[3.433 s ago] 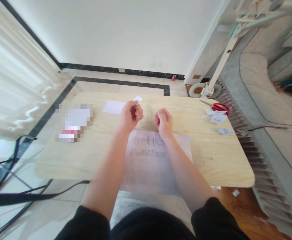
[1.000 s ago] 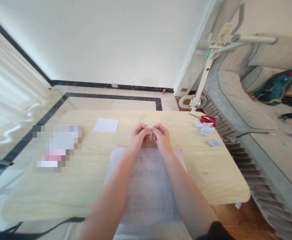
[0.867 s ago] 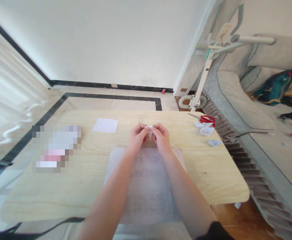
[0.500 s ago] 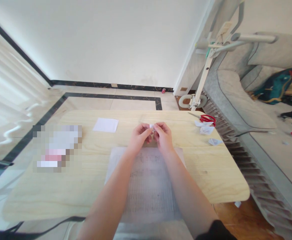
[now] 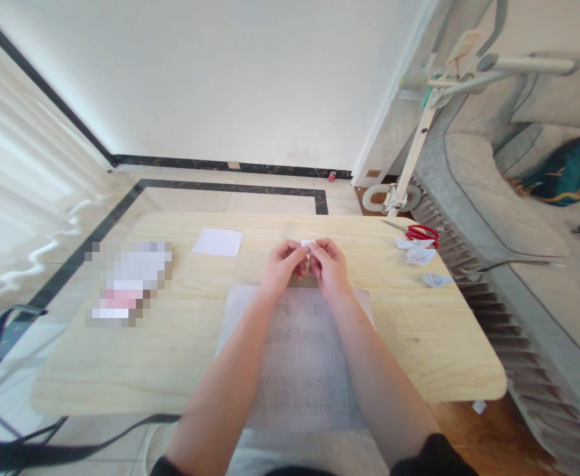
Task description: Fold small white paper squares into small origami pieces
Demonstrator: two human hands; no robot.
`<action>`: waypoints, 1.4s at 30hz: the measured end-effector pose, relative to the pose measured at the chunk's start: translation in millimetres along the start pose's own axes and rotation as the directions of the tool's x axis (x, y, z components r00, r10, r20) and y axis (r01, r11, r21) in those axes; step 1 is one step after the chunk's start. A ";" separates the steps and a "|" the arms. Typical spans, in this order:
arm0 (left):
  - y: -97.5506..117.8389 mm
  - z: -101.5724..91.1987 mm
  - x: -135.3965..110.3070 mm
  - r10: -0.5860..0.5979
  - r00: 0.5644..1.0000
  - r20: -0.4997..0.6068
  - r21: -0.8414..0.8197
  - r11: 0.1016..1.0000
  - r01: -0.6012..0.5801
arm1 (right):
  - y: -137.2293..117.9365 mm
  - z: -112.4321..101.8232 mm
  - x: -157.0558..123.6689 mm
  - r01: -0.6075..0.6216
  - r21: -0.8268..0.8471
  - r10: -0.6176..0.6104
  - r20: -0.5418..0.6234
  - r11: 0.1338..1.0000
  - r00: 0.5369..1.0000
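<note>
A small folded piece of white paper (image 5: 308, 245) is pinched between my two hands, above the middle of the table. My left hand (image 5: 284, 266) grips its left side with thumb and fingers, and my right hand (image 5: 330, 264) holds the right side. Most of the paper is hidden behind my fingers, so its full shape does not show. Beneath my forearms lies a large sheet with rows of print or writing (image 5: 302, 357). To the left of my hands, a white sheet of paper (image 5: 217, 242) rests flat on the table.
Red-handled scissors (image 5: 422, 232) lie at the table's back right, beside folded white papers (image 5: 420, 256) and another folded piece (image 5: 437, 280). A blurred-out stack (image 5: 138, 271) sits at the left. The wooden table (image 5: 180, 357) has a sofa (image 5: 498, 198) and exercise frame (image 5: 416, 142) to its right.
The view has shifted slightly left, so everything appears a little further right. My hands stay together on the small paper, of which slightly more now shows above the thumbs.
</note>
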State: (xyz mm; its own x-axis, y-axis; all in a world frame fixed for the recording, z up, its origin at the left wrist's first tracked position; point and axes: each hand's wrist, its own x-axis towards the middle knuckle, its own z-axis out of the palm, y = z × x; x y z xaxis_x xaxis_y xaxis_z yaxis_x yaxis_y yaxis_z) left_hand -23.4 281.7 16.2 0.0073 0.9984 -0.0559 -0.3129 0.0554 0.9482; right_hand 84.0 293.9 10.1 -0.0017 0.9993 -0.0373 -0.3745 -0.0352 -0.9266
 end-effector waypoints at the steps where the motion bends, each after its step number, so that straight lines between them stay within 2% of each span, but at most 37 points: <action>1: -0.3 0.1 -0.1 0.000 1.000 0.016 -0.004 1.000 0.000 | -0.3 0.0 0.0 -0.002 0.001 0.002 0.000 1.000 1.000; 12: -0.4 -2.4 -0.2 0.001 1.000 0.018 -0.007 1.000 -0.001 | -1.9 -0.1 -0.6 -0.010 -0.010 0.010 0.045 1.000 0.999; 18: -3.2 -3.3 3.1 -0.001 0.996 -0.084 -0.043 0.999 -0.003 | 0.4 -1.0 -0.9 -0.006 -0.026 0.009 0.092 1.000 0.996; 23: -2.5 -3.0 3.1 0.027 0.992 -0.126 0.017 1.000 -0.025 | 2.5 -1.3 -1.3 0.052 -0.075 -0.042 0.128 0.996 0.991; 28: -1.5 -2.2 1.6 0.030 0.993 -0.117 0.049 0.999 -0.024 | 1.6 -0.9 -1.6 0.115 -0.129 -0.106 0.073 0.985 0.992; 34: -0.1 -1.1 0.6 0.041 0.996 -0.080 0.073 0.997 -0.035 | 2.5 -2.0 0.1 0.107 -0.087 -0.102 0.063 0.990 0.993; 42: 0.8 1.0 1.3 0.025 0.989 -0.148 0.092 0.996 -0.011 | 1.8 -3.0 1.5 0.123 -0.056 -0.122 0.022 0.991 0.992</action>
State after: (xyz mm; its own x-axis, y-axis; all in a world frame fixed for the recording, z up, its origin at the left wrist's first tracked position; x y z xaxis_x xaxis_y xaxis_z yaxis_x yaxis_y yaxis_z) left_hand -22.7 283.1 17.2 -0.1414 0.9868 -0.0783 -0.2242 0.0451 0.9735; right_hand 86.2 295.3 7.2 0.0238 0.9962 0.0842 -0.3194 0.0874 -0.9436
